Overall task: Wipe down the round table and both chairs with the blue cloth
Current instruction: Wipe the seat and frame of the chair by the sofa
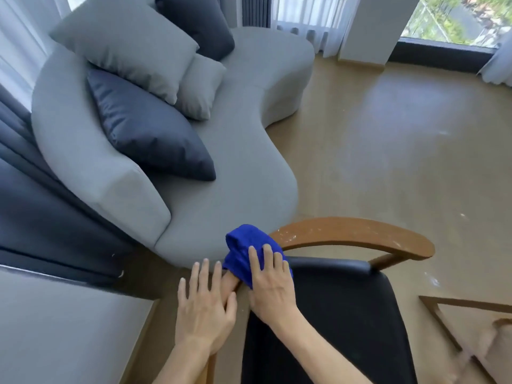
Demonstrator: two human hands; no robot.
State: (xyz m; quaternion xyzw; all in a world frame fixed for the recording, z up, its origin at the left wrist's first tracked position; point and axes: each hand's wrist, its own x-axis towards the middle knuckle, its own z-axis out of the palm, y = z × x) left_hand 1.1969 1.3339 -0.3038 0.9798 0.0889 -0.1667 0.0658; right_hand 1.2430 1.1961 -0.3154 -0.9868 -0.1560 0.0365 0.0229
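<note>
Right hand, fingers straight, presses the cloth onto a chair arm; left hand rests open alongside. Chair-wiping appears under way (the table and second chair are not identifiable, so their state is unknown).

A vivid blue cloth against a brown wooden chair with black seat; pale grey sofa carrying dark navy and light grey cushions, tan floor.

Blue cloth: soft, fuzzy microfibre look, matt. Chair beneath it: curved wooden frame, smooth brown finish with pale scuffs and specks; seat pad black, smooth, leather-like, faint sheen. Sofa beyond chair: grey woven fabric, matt. Cushions on sofa: cloth. Floor right of sofa: wood-toned, glossy.
</note>
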